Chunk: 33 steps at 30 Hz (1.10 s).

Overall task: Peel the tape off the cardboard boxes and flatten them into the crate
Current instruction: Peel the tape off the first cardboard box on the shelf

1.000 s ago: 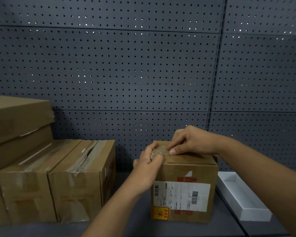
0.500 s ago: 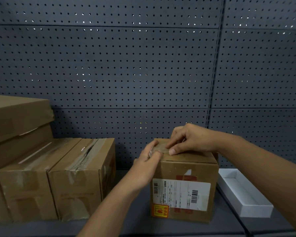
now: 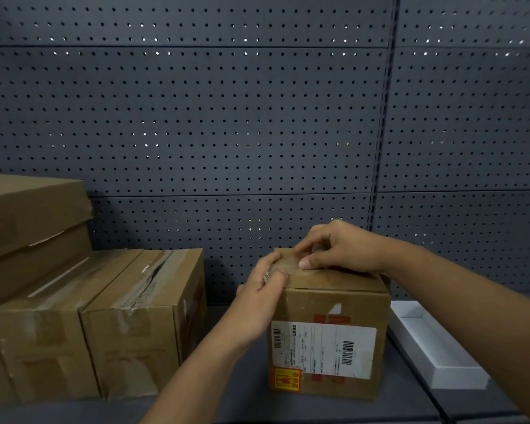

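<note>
A small cardboard box (image 3: 334, 304) with a white shipping label (image 3: 323, 347) and an orange sticker stands on the grey shelf (image 3: 227, 402) right of centre. A strip of clear tape (image 3: 283, 264) lifts off its top left edge. My left hand (image 3: 262, 295) pinches the loose end of that tape at the box's top left corner. My right hand (image 3: 337, 249) lies on the box top, its fingertips pressing beside the tape.
Two taped cardboard boxes (image 3: 89, 325) stand side by side at the left, with a larger stack (image 3: 28, 215) behind them. A shallow white tray (image 3: 435, 350) lies right of the small box. A grey pegboard wall (image 3: 227, 117) closes the back.
Both hands have stayed at the box's top left corner; the fingers shifted slightly on the tape. The view has tilted up a little.
</note>
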Each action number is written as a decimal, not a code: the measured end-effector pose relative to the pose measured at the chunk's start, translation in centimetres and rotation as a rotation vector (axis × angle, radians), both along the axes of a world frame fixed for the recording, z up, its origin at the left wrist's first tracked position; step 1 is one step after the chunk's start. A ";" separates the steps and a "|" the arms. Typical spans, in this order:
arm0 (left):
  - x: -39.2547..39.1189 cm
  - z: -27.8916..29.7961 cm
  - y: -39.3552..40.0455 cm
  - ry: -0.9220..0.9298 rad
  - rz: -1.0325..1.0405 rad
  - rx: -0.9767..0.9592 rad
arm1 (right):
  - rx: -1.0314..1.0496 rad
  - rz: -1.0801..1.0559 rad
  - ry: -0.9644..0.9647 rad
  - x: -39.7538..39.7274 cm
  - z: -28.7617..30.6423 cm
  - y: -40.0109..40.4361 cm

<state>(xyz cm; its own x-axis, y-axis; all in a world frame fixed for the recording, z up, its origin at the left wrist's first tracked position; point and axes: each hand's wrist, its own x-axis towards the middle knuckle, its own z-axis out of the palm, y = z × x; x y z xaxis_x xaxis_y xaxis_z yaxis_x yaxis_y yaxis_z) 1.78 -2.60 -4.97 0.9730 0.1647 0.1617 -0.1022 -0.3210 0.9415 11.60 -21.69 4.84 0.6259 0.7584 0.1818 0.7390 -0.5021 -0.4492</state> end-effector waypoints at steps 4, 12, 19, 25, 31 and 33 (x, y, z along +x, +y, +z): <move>-0.1 -0.1 -0.3 0.011 0.019 -0.027 | 0.017 -0.083 -0.045 0.4 -0.5 0.9; -0.1 -0.2 -0.6 0.045 0.041 -0.007 | 0.109 -0.206 -0.111 0.1 -1.5 3.1; -0.3 0.1 -0.6 0.060 0.037 0.013 | 0.044 -0.332 -0.206 0.0 -2.4 4.3; -0.3 -0.1 -0.6 0.062 0.026 0.009 | 0.039 -0.362 -0.200 -0.3 -2.6 4.7; -0.8 -0.1 -0.9 0.060 0.017 -0.067 | 0.106 -0.312 -0.135 -0.5 -2.4 3.7; -1.0 -0.3 -0.8 0.061 -0.005 -0.159 | 0.142 -0.301 -0.111 -0.5 -2.1 3.4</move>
